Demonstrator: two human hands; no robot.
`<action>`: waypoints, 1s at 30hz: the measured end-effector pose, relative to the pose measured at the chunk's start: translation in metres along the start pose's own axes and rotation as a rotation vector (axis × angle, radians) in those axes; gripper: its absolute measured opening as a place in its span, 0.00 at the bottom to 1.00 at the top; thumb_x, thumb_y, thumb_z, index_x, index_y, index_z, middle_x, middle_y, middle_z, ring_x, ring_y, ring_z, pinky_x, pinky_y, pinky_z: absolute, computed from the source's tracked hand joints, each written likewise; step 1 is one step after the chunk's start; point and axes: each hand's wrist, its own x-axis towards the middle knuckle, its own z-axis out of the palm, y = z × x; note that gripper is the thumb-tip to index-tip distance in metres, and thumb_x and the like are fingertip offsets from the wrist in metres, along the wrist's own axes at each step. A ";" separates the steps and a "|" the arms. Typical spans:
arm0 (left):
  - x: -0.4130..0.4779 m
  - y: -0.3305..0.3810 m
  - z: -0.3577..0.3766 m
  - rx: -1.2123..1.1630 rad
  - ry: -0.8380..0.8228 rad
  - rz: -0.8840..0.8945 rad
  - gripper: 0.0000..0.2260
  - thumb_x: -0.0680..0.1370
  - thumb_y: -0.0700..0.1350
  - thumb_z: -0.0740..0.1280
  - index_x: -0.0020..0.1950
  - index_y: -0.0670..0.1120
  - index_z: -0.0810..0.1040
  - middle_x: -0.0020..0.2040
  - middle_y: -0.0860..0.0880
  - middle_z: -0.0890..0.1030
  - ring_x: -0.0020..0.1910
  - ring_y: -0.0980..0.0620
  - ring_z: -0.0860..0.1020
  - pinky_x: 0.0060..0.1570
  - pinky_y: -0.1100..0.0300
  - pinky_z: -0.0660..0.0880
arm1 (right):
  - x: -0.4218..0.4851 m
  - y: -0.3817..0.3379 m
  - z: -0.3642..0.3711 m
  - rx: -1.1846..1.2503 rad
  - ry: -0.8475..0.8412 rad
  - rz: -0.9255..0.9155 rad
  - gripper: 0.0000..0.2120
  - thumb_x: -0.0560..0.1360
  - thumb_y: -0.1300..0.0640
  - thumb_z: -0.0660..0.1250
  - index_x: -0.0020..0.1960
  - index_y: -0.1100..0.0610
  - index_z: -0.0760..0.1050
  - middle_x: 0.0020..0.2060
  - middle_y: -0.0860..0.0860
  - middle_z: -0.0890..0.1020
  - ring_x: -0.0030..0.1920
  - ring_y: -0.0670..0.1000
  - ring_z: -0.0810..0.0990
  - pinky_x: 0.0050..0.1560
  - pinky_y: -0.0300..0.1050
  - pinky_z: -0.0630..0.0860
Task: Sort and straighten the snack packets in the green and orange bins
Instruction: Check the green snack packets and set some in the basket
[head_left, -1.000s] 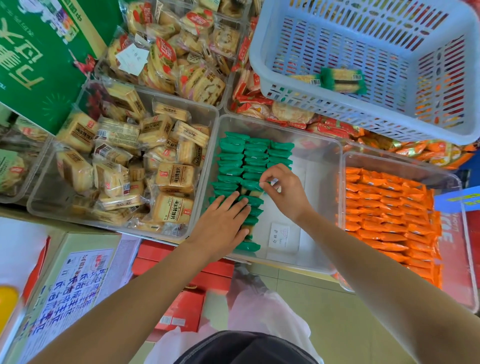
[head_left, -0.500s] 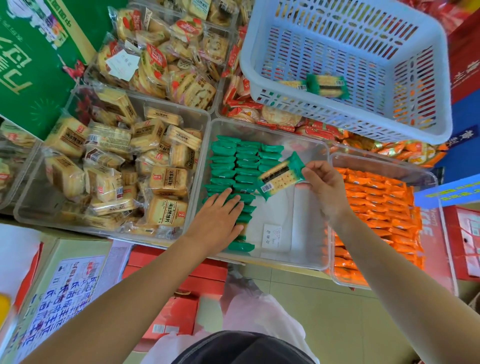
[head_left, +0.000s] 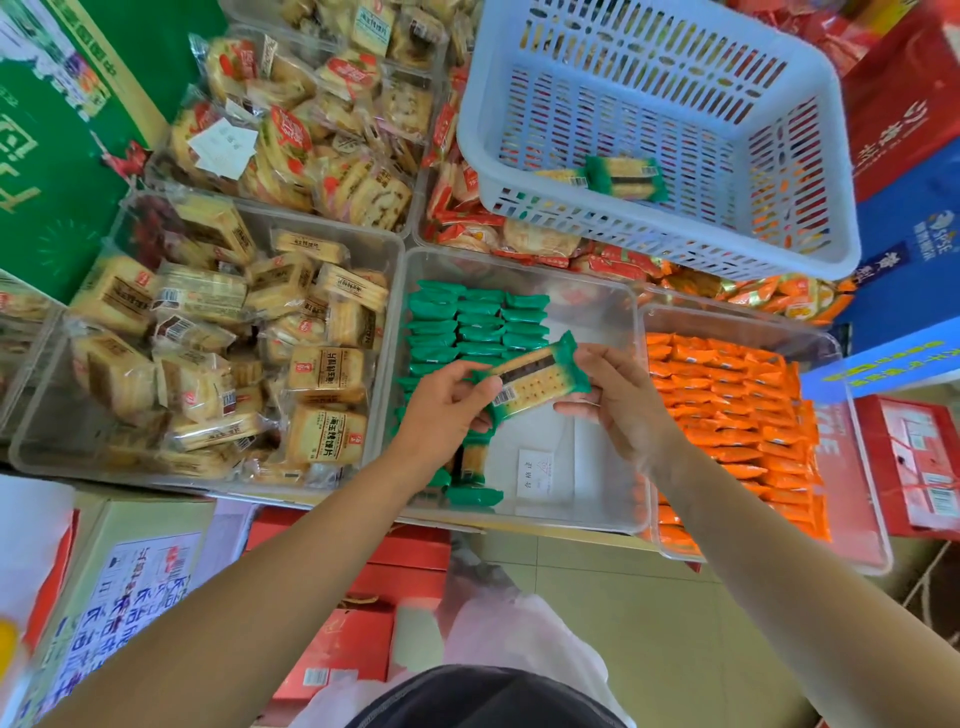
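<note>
Two hands hold one green-ended cracker packet (head_left: 530, 384) tilted above the clear middle bin (head_left: 587, 447). The left hand (head_left: 447, 410) pinches its lower barcode end with thumb and curled fingers, and the right hand (head_left: 618, 400) grips the upper end. Rows of green packets (head_left: 478, 322) fill the bin's left side, and the neighbouring bin (head_left: 852, 493) on the right holds orange packets (head_left: 727, 405).

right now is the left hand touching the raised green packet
Touching. Head view: the left hand pinches the green packet at its barcode end, the right hand holds the other.
</note>
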 end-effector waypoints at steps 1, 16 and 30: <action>0.000 0.000 -0.002 0.006 -0.007 0.009 0.09 0.80 0.43 0.66 0.59 0.42 0.78 0.42 0.48 0.84 0.36 0.53 0.81 0.38 0.63 0.79 | 0.000 0.000 0.000 -0.040 -0.026 -0.007 0.08 0.76 0.52 0.67 0.47 0.57 0.77 0.43 0.55 0.85 0.46 0.52 0.84 0.38 0.41 0.81; -0.013 -0.004 -0.016 0.370 -0.084 0.284 0.31 0.74 0.45 0.74 0.75 0.54 0.66 0.67 0.57 0.68 0.64 0.62 0.70 0.55 0.71 0.72 | -0.002 -0.012 0.009 0.180 -0.057 0.105 0.08 0.72 0.58 0.70 0.49 0.61 0.77 0.43 0.55 0.85 0.44 0.52 0.84 0.32 0.38 0.80; -0.014 0.008 -0.020 -0.019 -0.222 -0.061 0.16 0.81 0.51 0.60 0.56 0.39 0.77 0.43 0.45 0.86 0.40 0.52 0.81 0.42 0.61 0.74 | -0.006 -0.010 0.006 0.115 -0.103 0.016 0.09 0.68 0.57 0.69 0.44 0.61 0.74 0.39 0.54 0.86 0.39 0.49 0.85 0.36 0.37 0.81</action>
